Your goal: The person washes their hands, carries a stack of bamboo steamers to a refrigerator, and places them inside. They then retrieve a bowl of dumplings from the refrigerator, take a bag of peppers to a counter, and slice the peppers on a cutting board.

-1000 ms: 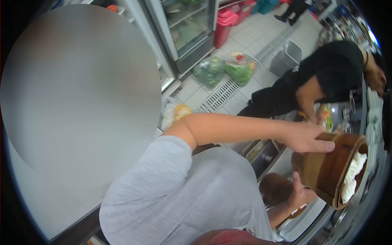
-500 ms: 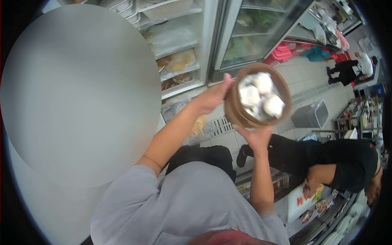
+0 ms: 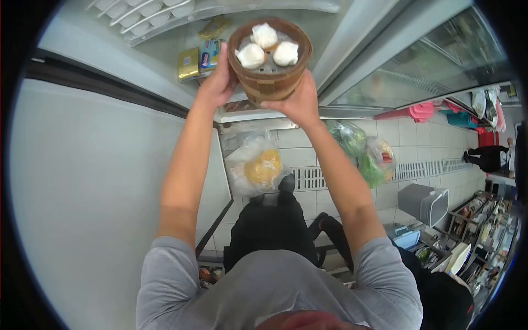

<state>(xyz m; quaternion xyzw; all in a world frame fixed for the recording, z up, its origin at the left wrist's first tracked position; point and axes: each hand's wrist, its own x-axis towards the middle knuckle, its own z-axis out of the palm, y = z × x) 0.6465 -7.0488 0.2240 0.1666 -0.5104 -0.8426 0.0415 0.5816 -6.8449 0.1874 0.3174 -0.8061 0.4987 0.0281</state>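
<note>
A round bamboo steamer [image 3: 265, 87] is held up at the opening of a fridge, level with a shelf. Inside it lie three white buns [image 3: 286, 54] on a perforated liner. My left hand [image 3: 219, 82] grips the steamer's left side. My right hand [image 3: 300, 104] wraps round its lower right side, the thumb across the front near the base. Just left of the steamer, a gold packet [image 3: 188, 64] and a blue packet [image 3: 211, 54] rest on the fridge shelf [image 3: 159, 52].
An egg tray [image 3: 144, 14] sits above. Glass door [image 3: 418, 71] stands right, a pale door [image 3: 110, 181] left. Below lie a plastic bag with yellow contents [image 3: 263, 168] and bags of greens [image 3: 347, 138]. A grey bin [image 3: 421, 203] and a person in black [image 3: 440, 291] are to my right.
My hands have carried the steamer from the right to the fridge opening. My view has turned with it. The person who was cutting food is now mostly out of view.
</note>
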